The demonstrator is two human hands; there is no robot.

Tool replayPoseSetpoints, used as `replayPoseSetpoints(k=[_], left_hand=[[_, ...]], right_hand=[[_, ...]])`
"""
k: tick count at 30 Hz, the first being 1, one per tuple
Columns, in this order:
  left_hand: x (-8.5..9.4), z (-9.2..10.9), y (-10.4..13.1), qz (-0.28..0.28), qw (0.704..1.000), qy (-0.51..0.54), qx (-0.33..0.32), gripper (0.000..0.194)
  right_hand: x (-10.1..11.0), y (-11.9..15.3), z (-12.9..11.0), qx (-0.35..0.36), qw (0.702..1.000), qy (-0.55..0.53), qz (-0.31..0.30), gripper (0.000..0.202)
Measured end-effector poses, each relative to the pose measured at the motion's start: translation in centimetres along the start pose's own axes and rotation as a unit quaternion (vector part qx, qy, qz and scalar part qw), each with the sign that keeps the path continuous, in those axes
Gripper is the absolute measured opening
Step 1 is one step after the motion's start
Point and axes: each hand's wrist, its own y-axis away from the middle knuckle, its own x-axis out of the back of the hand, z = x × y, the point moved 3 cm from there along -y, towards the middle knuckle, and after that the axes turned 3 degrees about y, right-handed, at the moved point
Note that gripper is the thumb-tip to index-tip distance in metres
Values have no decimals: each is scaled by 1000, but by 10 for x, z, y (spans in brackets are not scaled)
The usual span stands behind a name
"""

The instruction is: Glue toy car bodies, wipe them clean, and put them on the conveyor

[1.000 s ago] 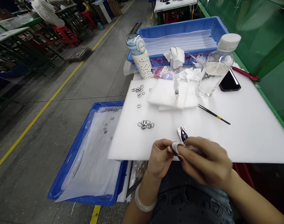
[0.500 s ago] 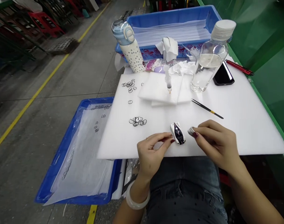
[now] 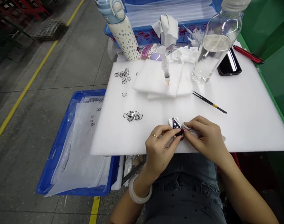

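A small white and black toy car lies on the white foam sheet near its front edge. My left hand reaches over the car's near end, thumb and forefinger pinched together; what is between them is too small to make out. Right beside it, my right hand is closed on a white cloth, part of which shows under the fingers. The fingertips of both hands meet at the car's right side. Black tweezers with a yellow band lie beyond my right hand. Several thin black rings are piled to the left.
On the foam sheet stand a clear water bottle and a dotted flask. A syringe rests on stacked foam pads. A phone lies right. Blue trays sit left and behind.
My hands have come together at the car; the left moved right over its near end, and the right moved left with the white cloth. The view has shifted downward and closer.
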Motion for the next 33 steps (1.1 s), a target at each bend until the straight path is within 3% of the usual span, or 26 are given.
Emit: replayPoseSetpoints(k=[9, 27, 30, 33], left_hand=[[7, -8, -2, -38, 994, 48, 94, 27], [7, -10, -6, -59, 989, 37, 131, 27], [11, -15, -12, -94, 985, 53, 131, 27], [17, -22, -17, -173, 974, 87, 115, 41]], right_hand=[[0, -1, 1, -16, 999, 4, -28, 9], [-2, -1, 0, -22, 999, 20, -35, 8], [-1, -1, 0, -30, 999, 21, -40, 7], [1, -1, 0, -40, 998, -2, -48, 6]])
